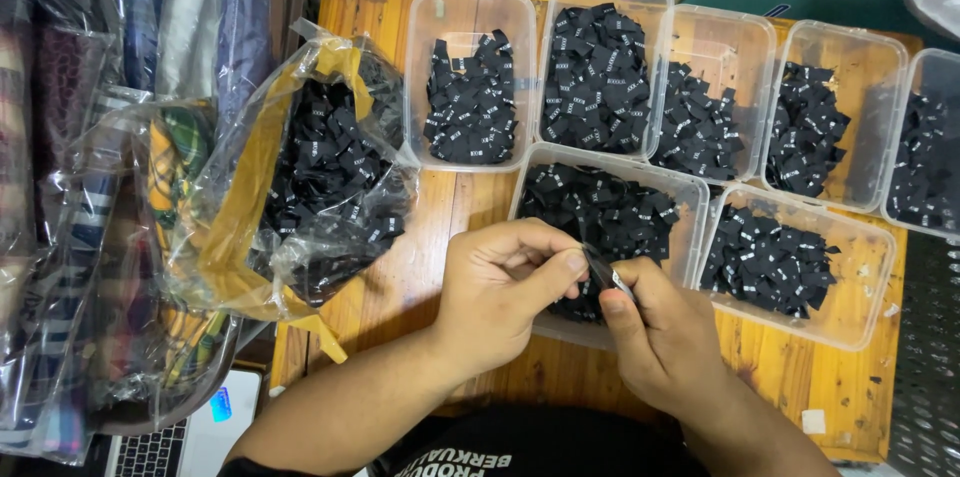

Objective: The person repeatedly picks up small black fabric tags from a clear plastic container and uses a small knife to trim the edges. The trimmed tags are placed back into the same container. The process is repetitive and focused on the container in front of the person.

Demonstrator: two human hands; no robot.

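We see the left hand (500, 292) and right hand (655, 337) meeting over the near clear tub (690, 207), both pinched on one small black label (603, 272), fingers closed so it can be handled singly, though thumbs partly hide it. Six more tubs of labels line the wooden worktop (460, 207) within reach; an open plastic bag (320, 177) of labels lies left.
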